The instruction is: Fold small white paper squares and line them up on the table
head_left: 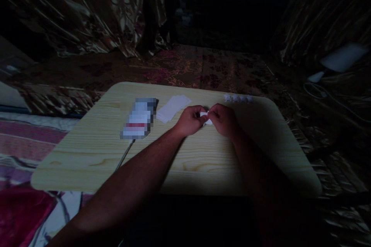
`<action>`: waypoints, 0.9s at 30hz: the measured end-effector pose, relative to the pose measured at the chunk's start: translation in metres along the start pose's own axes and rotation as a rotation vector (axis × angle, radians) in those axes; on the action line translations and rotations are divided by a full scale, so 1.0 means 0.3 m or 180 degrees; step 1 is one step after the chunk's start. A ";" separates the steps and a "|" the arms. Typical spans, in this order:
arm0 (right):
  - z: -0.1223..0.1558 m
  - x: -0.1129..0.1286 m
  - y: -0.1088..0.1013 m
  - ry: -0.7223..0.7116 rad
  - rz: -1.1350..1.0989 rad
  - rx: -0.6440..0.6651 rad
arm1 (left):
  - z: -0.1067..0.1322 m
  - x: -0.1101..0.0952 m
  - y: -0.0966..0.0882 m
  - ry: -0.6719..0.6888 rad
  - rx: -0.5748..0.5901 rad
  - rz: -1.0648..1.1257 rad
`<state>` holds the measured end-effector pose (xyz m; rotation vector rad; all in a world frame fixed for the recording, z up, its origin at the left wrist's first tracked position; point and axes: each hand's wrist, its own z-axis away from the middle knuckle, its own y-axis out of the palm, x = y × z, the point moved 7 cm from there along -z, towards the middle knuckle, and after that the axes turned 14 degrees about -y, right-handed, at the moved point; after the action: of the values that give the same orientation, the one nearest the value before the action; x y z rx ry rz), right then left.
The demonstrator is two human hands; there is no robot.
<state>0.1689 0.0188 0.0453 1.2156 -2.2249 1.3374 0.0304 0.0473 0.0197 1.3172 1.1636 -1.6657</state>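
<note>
Both my hands meet over the middle of a light wooden table [87, 150]. My left hand [189, 120] and my right hand [223, 119] are closed, pinching between them a small piece of white paper [205, 116]. The paper is partly hidden by my fingers. To the left of my hands lies a small stack of white paper slips [173, 107]. A row of small folded white pieces [238, 98] lies at the table's far edge, just beyond my right hand.
A blurred-out rectangular object [139, 119] lies left of the slips, with a cable [124, 156] running off the front edge. Dark patterned fabric surrounds the table. A white device with cords [342, 58] sits at the far right.
</note>
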 end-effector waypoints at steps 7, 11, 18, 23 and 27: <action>0.001 -0.013 0.012 0.0086 -0.0107 -0.0007 | 0.000 0.006 0.002 -0.0177 0.0058 0.0113; -0.003 -0.041 0.009 0.0350 -0.0579 -0.0146 | -0.013 0.028 0.001 -0.0418 0.0049 0.0617; 0.001 -0.064 0.004 0.0565 -0.1244 -0.0374 | -0.023 0.044 -0.014 -0.0652 -0.0108 0.1413; -0.003 -0.053 -0.004 0.0303 -0.1012 -0.0557 | -0.008 0.025 -0.009 -0.0626 -0.0059 0.1271; -0.007 -0.028 -0.001 0.0017 -0.0869 -0.0440 | -0.003 0.018 -0.002 -0.0565 0.0072 0.0985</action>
<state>0.1739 0.0247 0.0416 1.4010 -2.0208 1.0632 0.0289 0.0483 0.0144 1.2622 0.7949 -1.5354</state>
